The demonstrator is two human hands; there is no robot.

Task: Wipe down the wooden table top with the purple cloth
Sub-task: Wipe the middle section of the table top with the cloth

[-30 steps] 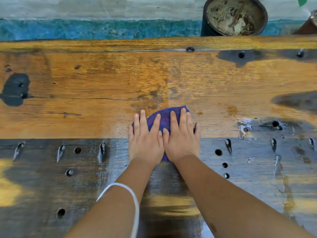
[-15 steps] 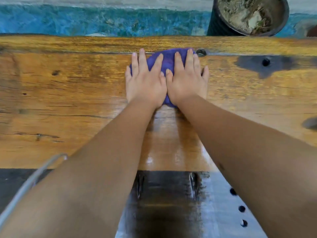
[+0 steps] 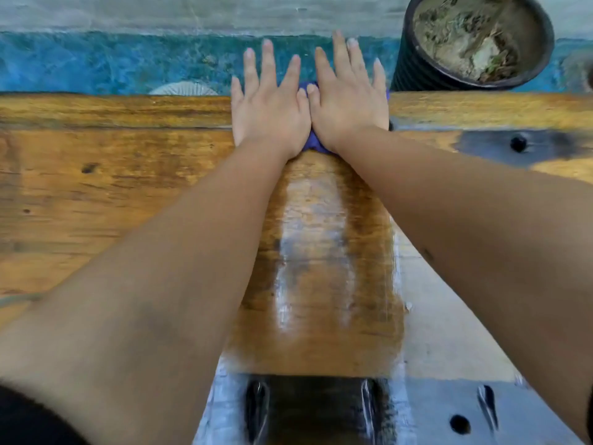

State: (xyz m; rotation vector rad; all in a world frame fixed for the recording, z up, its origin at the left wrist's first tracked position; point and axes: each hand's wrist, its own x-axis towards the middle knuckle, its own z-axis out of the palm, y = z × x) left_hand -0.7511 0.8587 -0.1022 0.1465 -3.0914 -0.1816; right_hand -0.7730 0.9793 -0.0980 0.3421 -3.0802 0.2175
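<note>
Both hands lie flat, side by side, at the far edge of the wooden tabletop [image 3: 96, 187], pressing the purple cloth [image 3: 313, 144] down beneath the palms. The left hand [image 3: 269, 107] and the right hand [image 3: 348, 102] are spread open, not clenched — thumbs touching, fingers now reaching out past the far edge over the blue floor band beyond. Half a second ago the fingertips stopped short of that edge and much of the cloth showed ahead of them; now only a small fold peeks out between the wrists, with slivers between the thumbs and at the right hand's outer side. A second ago the hands were back near the middle of the tabletop, by the dark painted strip.

A wet, glossy streak [image 3: 314, 268] runs from the dark near strip up to the wrists, between the two outstretched forearms — longer than before. A black ribbed pot [image 3: 414, 65] of dry soil stands off the table, just beyond the far edge, right of the right hand.
</note>
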